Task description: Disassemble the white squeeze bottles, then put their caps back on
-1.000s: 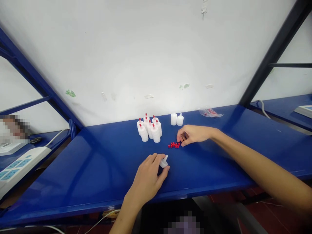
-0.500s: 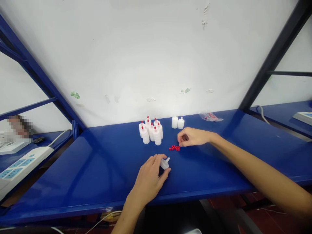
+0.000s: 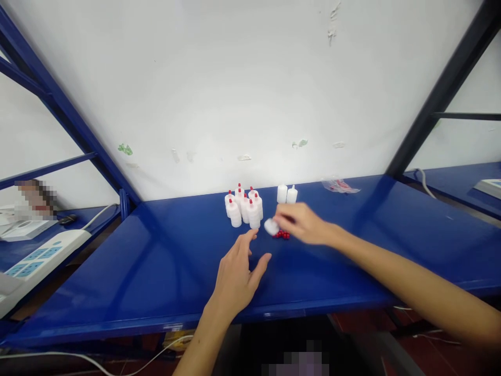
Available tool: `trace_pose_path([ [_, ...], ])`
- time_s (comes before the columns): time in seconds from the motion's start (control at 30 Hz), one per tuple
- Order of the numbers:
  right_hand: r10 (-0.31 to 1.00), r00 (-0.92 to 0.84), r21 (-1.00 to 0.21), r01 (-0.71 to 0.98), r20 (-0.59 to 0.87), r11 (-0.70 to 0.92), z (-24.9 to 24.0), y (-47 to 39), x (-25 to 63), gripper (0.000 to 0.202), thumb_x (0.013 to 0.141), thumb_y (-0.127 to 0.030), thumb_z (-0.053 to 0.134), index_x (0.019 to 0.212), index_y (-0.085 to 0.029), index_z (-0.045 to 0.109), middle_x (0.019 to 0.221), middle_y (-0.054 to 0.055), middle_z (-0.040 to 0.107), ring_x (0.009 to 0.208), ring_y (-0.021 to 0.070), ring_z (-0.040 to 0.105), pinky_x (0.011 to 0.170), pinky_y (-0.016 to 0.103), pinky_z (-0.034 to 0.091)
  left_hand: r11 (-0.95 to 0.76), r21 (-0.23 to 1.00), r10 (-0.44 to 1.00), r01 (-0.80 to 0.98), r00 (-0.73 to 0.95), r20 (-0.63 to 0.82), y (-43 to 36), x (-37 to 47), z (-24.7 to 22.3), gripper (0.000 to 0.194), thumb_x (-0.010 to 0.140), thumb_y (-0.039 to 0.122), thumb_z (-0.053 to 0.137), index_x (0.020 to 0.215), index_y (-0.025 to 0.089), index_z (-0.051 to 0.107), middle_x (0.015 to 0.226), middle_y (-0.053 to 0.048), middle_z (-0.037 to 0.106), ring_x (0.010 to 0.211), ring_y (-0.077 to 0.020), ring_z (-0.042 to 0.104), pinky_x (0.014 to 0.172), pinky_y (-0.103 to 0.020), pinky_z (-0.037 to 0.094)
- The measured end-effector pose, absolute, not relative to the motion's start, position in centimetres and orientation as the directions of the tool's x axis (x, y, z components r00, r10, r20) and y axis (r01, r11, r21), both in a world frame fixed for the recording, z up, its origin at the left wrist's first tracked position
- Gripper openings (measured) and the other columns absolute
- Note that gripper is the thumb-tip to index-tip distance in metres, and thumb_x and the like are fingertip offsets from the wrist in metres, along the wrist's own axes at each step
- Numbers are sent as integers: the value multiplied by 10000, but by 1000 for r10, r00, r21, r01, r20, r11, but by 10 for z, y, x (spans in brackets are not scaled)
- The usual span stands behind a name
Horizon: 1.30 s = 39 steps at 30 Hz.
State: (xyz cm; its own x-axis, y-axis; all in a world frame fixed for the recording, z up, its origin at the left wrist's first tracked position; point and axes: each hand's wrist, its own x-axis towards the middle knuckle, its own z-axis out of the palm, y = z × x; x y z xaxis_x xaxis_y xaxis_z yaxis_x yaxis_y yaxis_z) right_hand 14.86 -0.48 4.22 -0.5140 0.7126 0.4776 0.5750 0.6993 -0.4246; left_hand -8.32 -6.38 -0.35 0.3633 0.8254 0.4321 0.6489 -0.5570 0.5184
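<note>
Near the middle of the glossy blue counter [image 3: 156, 261], a small white plastic bottle [image 3: 271, 226], blurred, gripped by the right hand [image 3: 300, 222]; cannot tell if raised or touching down, nor which way turned. Looks light, hollow and slightly soft, with smooth walls likely to slip; best held around the body with a gentle squeeze, well below the tip. Just beside it, small loose red caps [image 3: 282, 235] in a pile. Nearer the front edge, the left hand [image 3: 237, 272], spread and holding nothing, close to a tight group of upright white plastic bottles with red tips [image 3: 235, 215]. Toward the rear edge, two upright white bottles [image 3: 282, 194] without red tips, side by side. Farther along, toward the right rear corner, a clear plastic bag with red contents [image 3: 340, 186].
</note>
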Motion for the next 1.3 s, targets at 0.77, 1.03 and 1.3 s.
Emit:
trace_pose_path([
  [0.77, 858, 13, -367, 907, 513, 205, 31, 89, 230, 471, 941, -545, 443, 649, -195, 560, 617, 46, 604, 584, 168, 488, 581, 301, 288, -576, 431, 812, 695, 423, 403, -64, -81, -3, 227, 1012, 345, 425, 1121, 236, 592, 1071, -18, 664, 942, -184, 634, 740, -293, 466],
  [1.03, 779, -375, -246, 801, 503, 545, 40, 33, 169, 207, 938, -347, 490, 972, -187, 617, 701, 10, 623, 601, 143, 508, 610, 272, 302, -559, 418, 815, 716, 383, 434, -64, -80, -6, 212, 1005, 332, 436, 1089, 228, 600, 1008, -18, 667, 895, -177, 634, 716, -286, 461],
  [1.3, 776, -427, -322, 734, 464, 597, 46, 34, 114, 328, 975, -364, 496, 1215, -165, 596, 719, 23, 651, 622, 153, 539, 603, 271, 319, -668, 365, 715, 648, 425, 555, -71, -80, 2, 175, 988, 237, 448, 988, 193, 617, 905, -37, 666, 794, -158, 606, 714, -289, 462],
])
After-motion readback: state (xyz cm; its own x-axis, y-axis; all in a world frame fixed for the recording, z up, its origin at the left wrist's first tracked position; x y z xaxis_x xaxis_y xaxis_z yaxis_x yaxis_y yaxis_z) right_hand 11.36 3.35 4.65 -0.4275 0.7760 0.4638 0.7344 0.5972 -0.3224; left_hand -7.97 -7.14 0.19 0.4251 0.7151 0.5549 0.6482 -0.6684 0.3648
